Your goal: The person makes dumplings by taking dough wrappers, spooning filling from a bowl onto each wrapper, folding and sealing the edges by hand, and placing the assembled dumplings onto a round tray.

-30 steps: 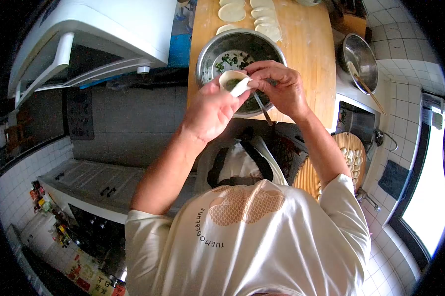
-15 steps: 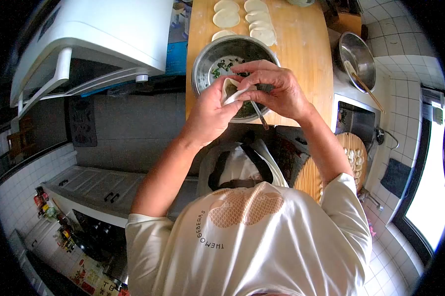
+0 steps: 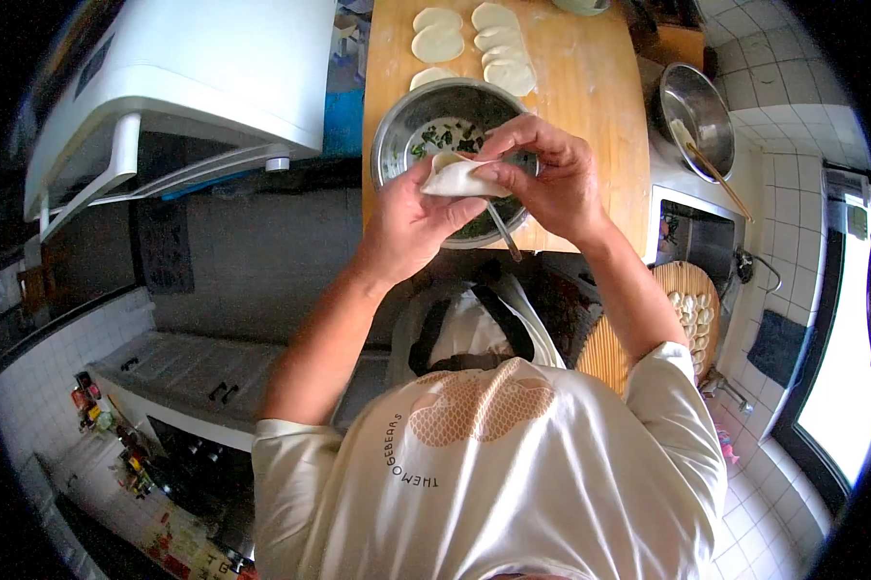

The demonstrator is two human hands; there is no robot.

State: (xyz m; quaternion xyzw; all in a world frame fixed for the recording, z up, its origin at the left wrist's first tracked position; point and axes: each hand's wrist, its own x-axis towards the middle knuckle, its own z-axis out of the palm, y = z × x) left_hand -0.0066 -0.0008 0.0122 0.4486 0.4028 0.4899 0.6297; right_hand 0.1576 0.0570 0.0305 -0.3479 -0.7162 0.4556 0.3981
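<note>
A partly folded dumpling [image 3: 455, 179] is held between my two hands, above a steel bowl [image 3: 389, 145]. My left hand [image 3: 403, 224] supports it from the left, thumb along its lower side. With thumb and fingers, my right hand [image 3: 555, 179] pinches the right end of the dough. Green chopped filling [image 3: 445, 137] shows inside the bowl. A spoon [image 3: 503, 232] leans out over the near rim below my right hand. Beyond the bowl, several round dough wrappers [image 3: 505, 48] lie overlapped in two rows.
The bowl and wrappers rest on a wooden board [image 3: 590, 106]. To the right stands another steel bowl [image 3: 698, 111] with chopsticks [image 3: 720, 182]. Finished dumplings [image 3: 691, 319] sit on a slatted round tray [image 3: 604, 358] near my right arm. A white appliance [image 3: 203, 77] is at left.
The dough has turned in my hands; its folded white side now faces up, where its open pocket showed before. My right fingers have drawn closer along the edge.
</note>
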